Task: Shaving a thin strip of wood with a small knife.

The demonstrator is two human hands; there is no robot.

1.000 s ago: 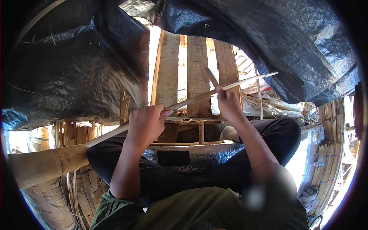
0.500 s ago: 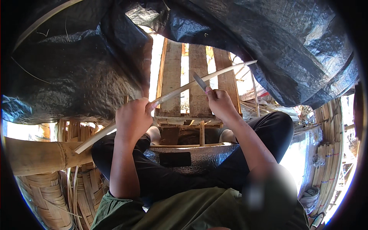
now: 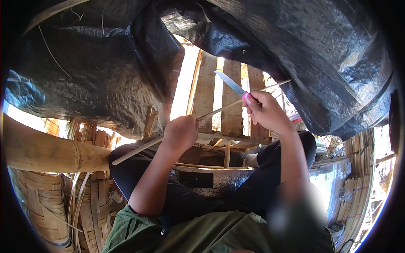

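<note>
My left hand is closed round a long, pale bamboo strip. The strip slants from my left knee up toward the black sheet at the far right, and its far stretch looks thin, seen nearly edge-on. In my right hand is a knife with a pink handle. Its blade points up and to the left, above the strip. The right fingers wrap the handle close to the strip's far part; whether they touch the strip I cannot tell.
Wooden slats lie beyond my hands. Black plastic sheeting spreads on both sides of them. A thick bamboo pole lies at the left, above woven bamboo baskets. Bundled bamboo strips stand at the right.
The strip has turned from showing its broad face to looking thin. My left hand sits farther right. The knife has lifted off the strip, its blade now well above it. The whole view has shifted slightly.
</note>
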